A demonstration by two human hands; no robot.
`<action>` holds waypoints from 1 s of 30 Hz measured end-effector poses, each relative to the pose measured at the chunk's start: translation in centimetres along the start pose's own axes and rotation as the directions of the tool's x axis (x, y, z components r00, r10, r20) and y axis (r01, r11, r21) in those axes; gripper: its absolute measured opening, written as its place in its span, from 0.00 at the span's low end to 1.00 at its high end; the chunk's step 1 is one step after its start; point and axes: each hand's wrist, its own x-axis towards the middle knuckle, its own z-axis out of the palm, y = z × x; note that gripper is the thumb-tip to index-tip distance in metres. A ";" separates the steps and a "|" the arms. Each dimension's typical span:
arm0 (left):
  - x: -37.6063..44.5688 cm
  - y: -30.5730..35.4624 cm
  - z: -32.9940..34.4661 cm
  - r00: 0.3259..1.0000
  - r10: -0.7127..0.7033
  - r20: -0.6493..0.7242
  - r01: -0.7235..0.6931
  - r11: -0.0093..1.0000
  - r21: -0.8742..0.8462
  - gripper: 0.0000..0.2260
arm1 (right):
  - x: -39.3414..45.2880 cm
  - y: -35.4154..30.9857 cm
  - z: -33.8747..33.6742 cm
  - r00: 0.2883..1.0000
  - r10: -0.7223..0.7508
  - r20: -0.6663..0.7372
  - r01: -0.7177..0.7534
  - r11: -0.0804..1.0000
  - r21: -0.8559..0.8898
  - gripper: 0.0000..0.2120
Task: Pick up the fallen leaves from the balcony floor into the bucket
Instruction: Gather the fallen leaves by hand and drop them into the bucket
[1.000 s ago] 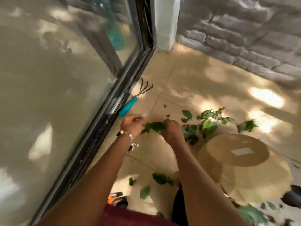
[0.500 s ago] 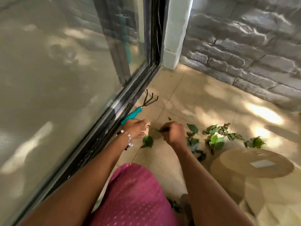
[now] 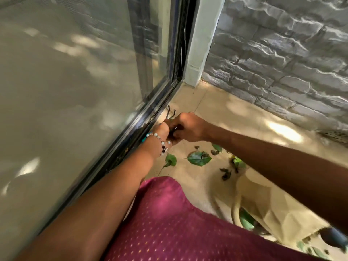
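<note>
Both hands meet near the floor's door-track edge, right hand (image 3: 188,127) fisted around something unclear, left hand (image 3: 162,131) grip unreadable; flat green fallen leaves (image 3: 198,158) lie nearby, probably light, limp, pinchable by stem.

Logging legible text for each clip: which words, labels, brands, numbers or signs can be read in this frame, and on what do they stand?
None: no readable text anywhere in the head view.
The beige upturned bucket shows no label here; the person's right arm crosses it.
The grey stone-brick wall, glass sliding door and maroon dotted fabric carry no writing.
</note>
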 end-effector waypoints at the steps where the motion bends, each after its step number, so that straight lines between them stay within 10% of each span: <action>1: -0.2 -0.1 -0.1 1.000 -0.009 0.017 0.009 1.000 -0.019 0.09 | -0.5 -0.1 -0.4 0.999 -0.016 0.028 0.016 1.000 0.013 0.13; 14: 4.1 -1.7 -5.5 0.963 -0.007 -0.270 0.118 0.910 0.398 0.29 | 0.7 5.9 9.5 0.999 -0.044 0.030 0.045 0.998 -0.038 0.17; 25: 5.0 -1.9 -6.4 0.981 -0.034 -0.189 0.076 0.973 0.219 0.24 | -0.7 6.6 18.8 0.927 -0.335 -0.167 0.278 0.915 -0.292 0.11; 30: 5.4 -2.7 -7.0 0.986 0.014 -0.165 0.028 0.969 0.245 0.14 | 0.0 8.2 18.0 0.946 -0.174 -0.273 0.170 0.985 -0.038 0.16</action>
